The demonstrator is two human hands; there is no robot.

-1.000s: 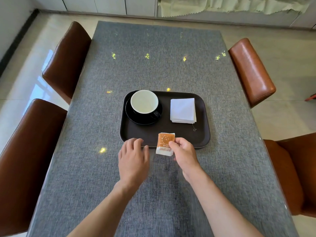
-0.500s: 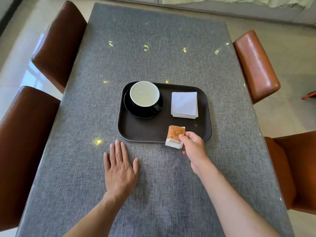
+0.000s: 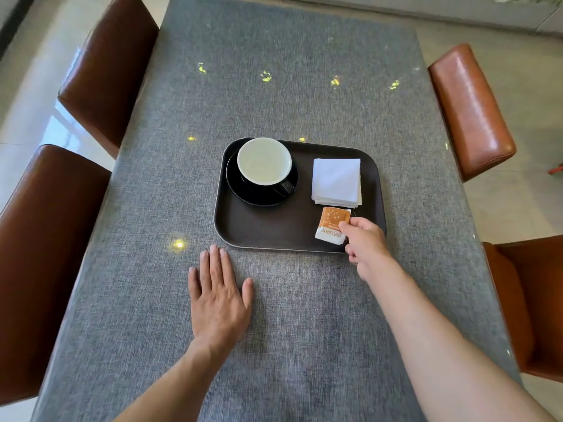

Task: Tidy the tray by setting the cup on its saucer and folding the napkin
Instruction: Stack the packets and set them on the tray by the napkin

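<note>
A dark brown tray [image 3: 268, 236] lies on the grey table. At its left, a black cup with a pale inside [image 3: 264, 161] stands upright on a black saucer [image 3: 243, 193]. A folded white napkin [image 3: 336, 181] lies at the tray's right. Just in front of the napkin, my right hand [image 3: 364, 243] pinches an orange and white packet [image 3: 330, 225] by its right edge, over the tray's near right corner. My left hand [image 3: 217, 296] rests flat on the table, palm down and fingers apart, just in front of the tray.
The grey table [image 3: 274, 86] stretches away beyond the tray. Brown leather chairs stand at the left [image 3: 103, 65] [image 3: 39, 254] and at the right [image 3: 469, 108] [image 3: 530, 303]. A pale tiled floor surrounds the table.
My right hand has carried the packet from the tray's front edge rightward, to just below the napkin. My left hand drew back from the tray edge and lies flat on the table.
</note>
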